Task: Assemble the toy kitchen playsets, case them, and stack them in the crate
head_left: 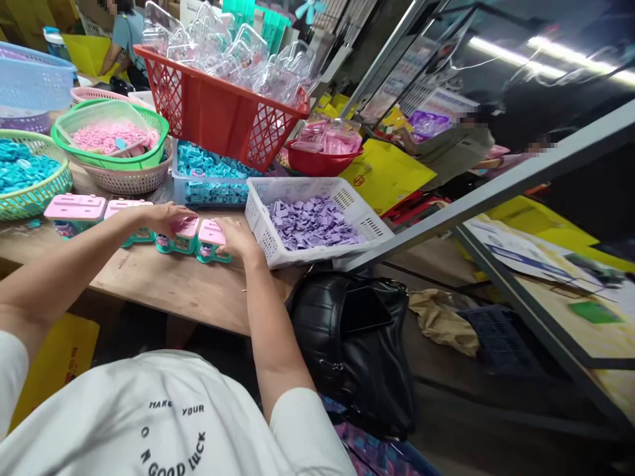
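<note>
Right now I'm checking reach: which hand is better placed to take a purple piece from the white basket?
Right hand: it rests beside the white basket; the left hand lies farther off.

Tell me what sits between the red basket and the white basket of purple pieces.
In the head view, a blue crate of teal pieces sits between the red basket and the white basket.

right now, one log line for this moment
left hand: on pink-and-teal toy | right hand: on next toy | white basket: purple pieces
</note>
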Demonstrator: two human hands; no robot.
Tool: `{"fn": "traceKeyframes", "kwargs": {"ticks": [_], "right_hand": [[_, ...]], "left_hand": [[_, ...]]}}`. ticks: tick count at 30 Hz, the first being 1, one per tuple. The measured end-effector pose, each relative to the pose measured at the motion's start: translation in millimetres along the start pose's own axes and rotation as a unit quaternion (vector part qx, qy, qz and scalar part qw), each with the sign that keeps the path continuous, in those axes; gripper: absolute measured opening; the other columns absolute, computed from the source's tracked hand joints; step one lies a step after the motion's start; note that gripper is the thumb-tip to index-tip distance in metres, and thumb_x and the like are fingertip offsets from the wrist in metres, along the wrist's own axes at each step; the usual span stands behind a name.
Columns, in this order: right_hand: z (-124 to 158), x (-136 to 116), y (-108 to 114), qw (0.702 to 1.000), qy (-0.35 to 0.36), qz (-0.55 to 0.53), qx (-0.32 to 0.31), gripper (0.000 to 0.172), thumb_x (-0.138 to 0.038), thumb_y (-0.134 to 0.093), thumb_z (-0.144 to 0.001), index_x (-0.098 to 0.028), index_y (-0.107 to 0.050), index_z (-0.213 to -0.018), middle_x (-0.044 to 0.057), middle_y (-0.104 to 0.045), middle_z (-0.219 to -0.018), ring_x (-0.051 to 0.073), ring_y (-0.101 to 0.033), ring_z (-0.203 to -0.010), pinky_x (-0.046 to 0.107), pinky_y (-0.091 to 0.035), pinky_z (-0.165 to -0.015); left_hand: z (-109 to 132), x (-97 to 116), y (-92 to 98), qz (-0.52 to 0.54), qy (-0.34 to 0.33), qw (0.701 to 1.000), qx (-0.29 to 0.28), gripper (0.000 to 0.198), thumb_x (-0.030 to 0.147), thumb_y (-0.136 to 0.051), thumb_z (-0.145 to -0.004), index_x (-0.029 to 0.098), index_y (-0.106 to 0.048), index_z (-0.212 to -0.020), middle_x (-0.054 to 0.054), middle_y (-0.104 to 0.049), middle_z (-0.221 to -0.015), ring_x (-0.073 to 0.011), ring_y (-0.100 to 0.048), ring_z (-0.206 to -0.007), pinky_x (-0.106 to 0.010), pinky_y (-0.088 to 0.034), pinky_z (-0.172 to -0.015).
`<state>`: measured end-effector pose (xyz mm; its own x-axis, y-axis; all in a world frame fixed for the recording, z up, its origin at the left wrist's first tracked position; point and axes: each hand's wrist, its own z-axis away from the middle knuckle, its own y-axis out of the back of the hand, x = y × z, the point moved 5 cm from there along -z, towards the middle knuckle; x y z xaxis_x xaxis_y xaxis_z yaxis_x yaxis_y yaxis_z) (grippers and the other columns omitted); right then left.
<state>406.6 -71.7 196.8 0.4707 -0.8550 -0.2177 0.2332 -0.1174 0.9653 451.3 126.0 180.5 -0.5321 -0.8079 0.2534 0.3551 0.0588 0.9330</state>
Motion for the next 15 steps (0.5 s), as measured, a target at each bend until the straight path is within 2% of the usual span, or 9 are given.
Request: {"fn": "traceKeyframes", "kwargs": {"ticks": [4,8,11,13,15], "right_hand": [[-2.0,-1.9,3.5,1.000,-0.021,0.015,-0.003,0.091,-0.019,-0.084,-0.080,-0.008,-0.036,-0.157,0.020,-0.045,-0.158,0.032,-0.046,-0.145,0.044,-0.034,-0.124],[-7.3,-6.4,8.4,1.000,0.001,0.025,0.001,0.082,-0.017,-0.082,-0.081,-0.011,-0.043,-0.154,0.014,-0.051,-0.154,0.025,-0.048,-0.144,0.031,-0.034,-0.124],[-8.7,-2.7,12.7,0.999,-0.014,0.043,0.014,0.083,-0.018,-0.081,-0.081,-0.019,-0.042,-0.154,0.011,-0.050,-0.156,0.025,-0.046,-0.146,0.032,-0.037,-0.122],[-2.2,-1.3,21.5,0.997,-0.040,0.067,0.025,0.082,-0.023,-0.082,-0.082,-0.025,-0.044,-0.154,0.009,-0.046,-0.160,0.027,-0.041,-0.149,0.036,-0.040,-0.121],[7.2,1.9,42.8,0.993,-0.044,0.095,0.058,0.069,-0.026,-0.076,-0.088,-0.029,-0.048,-0.151,0.007,-0.048,-0.158,0.026,-0.044,-0.147,0.037,-0.044,-0.118]], "left_hand": [[11.6,3.5,-1.0,-0.010,-0.035,0.999,0.002,0.094,0.031,-0.063,-0.074,0.019,-0.033,-0.162,-0.012,-0.042,-0.163,-0.0310,-0.046,-0.139,-0.034,-0.038,-0.114],[5.1,-22.3,-5.9,-0.023,-0.056,0.998,0.034,0.089,0.051,-0.049,-0.083,0.024,-0.028,-0.164,-0.007,-0.042,-0.164,-0.0289,-0.048,-0.137,-0.034,-0.040,-0.112],[-12.1,-39.3,-7.9,-0.040,-0.072,0.996,0.038,0.092,0.060,-0.044,-0.080,0.027,-0.028,-0.164,-0.004,-0.044,-0.163,-0.0257,-0.048,-0.137,-0.033,-0.039,-0.113],[-14.4,-38.8,-7.0,-0.049,-0.073,0.996,0.021,0.096,0.062,-0.046,-0.076,0.028,-0.029,-0.164,-0.003,-0.043,-0.163,-0.0243,-0.048,-0.139,-0.031,-0.039,-0.113],[-9.5,-32.6,-2.3,-0.048,-0.067,0.997,0.010,0.097,0.065,-0.045,-0.075,0.027,-0.032,-0.163,-0.004,-0.044,-0.163,-0.0248,-0.048,-0.140,-0.031,-0.040,-0.113]]}}
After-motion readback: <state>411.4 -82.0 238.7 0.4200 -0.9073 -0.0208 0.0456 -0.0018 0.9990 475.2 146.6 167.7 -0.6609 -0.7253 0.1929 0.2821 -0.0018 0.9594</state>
